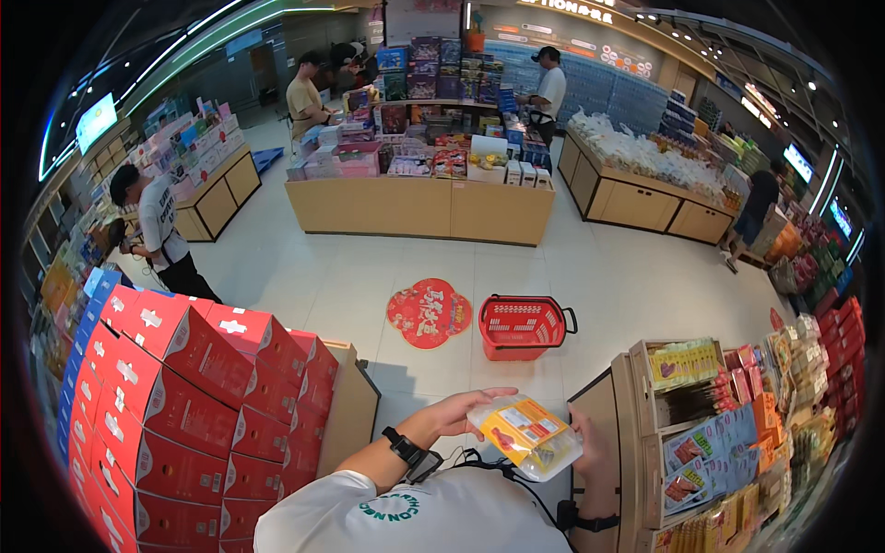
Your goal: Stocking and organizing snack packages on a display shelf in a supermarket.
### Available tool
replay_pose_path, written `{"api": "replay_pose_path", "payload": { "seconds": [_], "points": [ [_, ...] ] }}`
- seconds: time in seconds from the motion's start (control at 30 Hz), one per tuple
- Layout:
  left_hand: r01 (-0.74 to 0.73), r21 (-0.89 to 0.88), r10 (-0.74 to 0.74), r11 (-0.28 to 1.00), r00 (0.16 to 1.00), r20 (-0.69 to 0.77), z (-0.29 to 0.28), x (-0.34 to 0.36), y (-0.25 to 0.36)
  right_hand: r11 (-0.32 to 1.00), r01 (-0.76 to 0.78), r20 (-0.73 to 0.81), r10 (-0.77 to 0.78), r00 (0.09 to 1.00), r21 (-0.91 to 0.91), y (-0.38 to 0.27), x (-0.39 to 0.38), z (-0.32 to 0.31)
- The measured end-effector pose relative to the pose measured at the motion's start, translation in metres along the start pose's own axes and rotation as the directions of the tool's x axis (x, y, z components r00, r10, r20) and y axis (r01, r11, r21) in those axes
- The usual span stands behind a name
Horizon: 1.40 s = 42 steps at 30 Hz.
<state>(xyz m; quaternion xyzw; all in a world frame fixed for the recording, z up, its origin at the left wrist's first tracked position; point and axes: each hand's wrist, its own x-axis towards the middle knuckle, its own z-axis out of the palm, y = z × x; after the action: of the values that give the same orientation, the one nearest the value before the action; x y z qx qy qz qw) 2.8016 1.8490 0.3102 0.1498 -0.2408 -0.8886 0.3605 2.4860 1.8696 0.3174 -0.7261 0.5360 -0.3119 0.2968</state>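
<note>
Close to my chest is a clear plastic food pack [556, 458] with a yellow and orange label, tilted so that the label faces up. My left hand [461, 411] grips its upper left edge, with the fingers partly behind it. At the opposite edge, my right hand [595, 444] closes round the pack's right side. What is inside the pack is too small to make out. Beyond my hands, a red shopping basket [523, 348] with a black handle stands on the floor, apart from the pack.
Red gift boxes [180, 461] are stacked at my left. Wooden shelving [636, 405] with snack packets [705, 452] stands close on my right. A red floor sticker [429, 313] lies beside the basket. Further off are a wooden display counter [387, 210] and several people, one at the left [157, 217].
</note>
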Motion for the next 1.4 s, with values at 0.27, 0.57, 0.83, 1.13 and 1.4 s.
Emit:
{"api": "replay_pose_path", "payload": {
  "seconds": [0.27,0.57,0.83,1.13,1.4],
  "points": [
    [0.381,0.082,-0.375,0.921,0.924,-0.077,0.028,0.092,-0.037,0.991,0.116,-0.055,-0.112,0.992,0.071,0.008,-0.038,-0.065],
    [0.595,0.449,-0.472,0.667,0.803,-0.363,0.060,0.214,-0.101,0.925,-0.359,-0.600,0.357,0.715,0.123,0.115,-0.182,-0.145],
    [0.783,0.533,-0.142,0.320,0.596,-0.790,-0.029,0.253,-0.152,0.547,-0.612,-0.819,0.421,-0.389,0.572,0.218,-0.394,-0.170],
    [0.956,0.275,-0.280,-0.104,0.237,-0.930,-0.196,0.137,-0.121,0.107,-0.647,-0.629,0.395,-0.669,0.755,0.304,-0.466,-0.175],
    [0.928,0.369,-0.196,0.062,0.373,-0.907,-0.149,0.204,-0.131,-0.029,-0.610,-0.562,0.358,-0.746,0.792,0.336,-0.482,-0.166]
  ]
}}
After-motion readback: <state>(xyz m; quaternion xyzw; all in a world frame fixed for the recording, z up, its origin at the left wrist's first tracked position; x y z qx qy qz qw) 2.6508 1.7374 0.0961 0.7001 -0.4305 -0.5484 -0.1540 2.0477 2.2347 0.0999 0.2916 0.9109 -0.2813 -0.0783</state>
